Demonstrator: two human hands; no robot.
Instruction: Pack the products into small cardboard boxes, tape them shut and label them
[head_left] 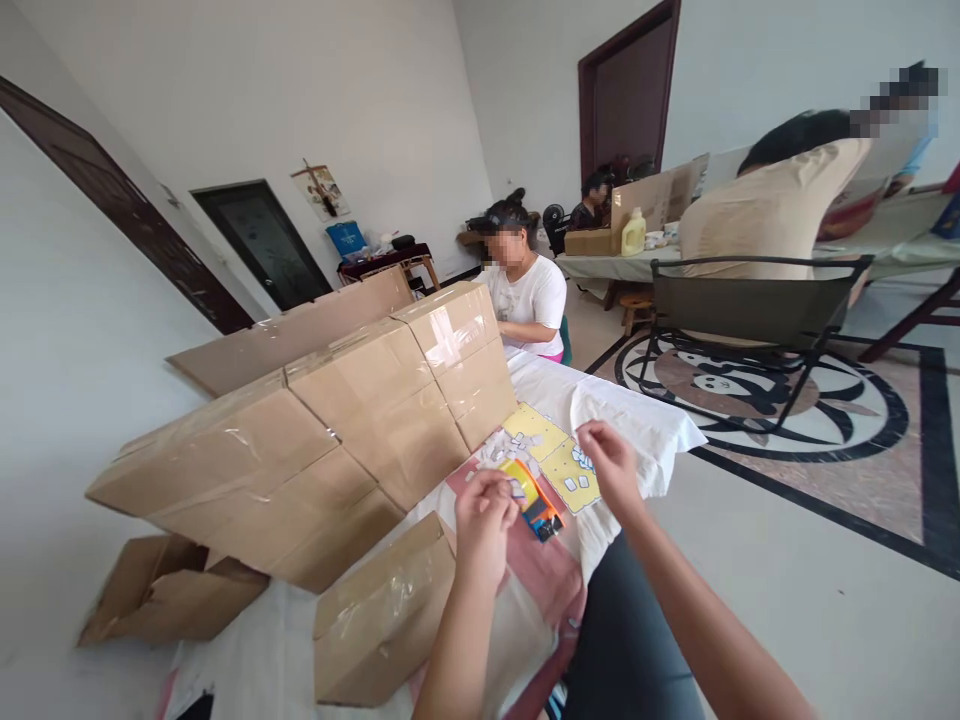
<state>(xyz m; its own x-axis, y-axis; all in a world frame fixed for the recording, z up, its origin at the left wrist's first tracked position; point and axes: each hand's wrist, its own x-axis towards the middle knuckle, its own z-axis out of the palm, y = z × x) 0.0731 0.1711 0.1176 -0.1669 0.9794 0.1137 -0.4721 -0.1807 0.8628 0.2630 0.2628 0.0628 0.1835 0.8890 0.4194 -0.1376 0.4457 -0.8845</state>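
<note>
My left hand [484, 515] is closed in a pinch above the table, just left of an orange and blue tape dispenser [546, 518] with a yellow roll. Whatever is between its fingertips is too small to make out. My right hand [611, 462] hovers to the right with thumb and forefinger pressed together; what they hold, if anything, does not show. Below and beside it lie yellow sheets [564, 472] with several small white pieces [577, 484] on them. More pale scraps [517, 447] lie behind the dispenser on a reddish cloth [544, 570].
Taped cardboard boxes [382, 390] form a wall along the left of the white-covered table [637, 420]. A smaller box [386, 610] stands nearer, beside my left forearm. Across the table sits a person in white [536, 300]. A folding chair [750, 310] stands at the right.
</note>
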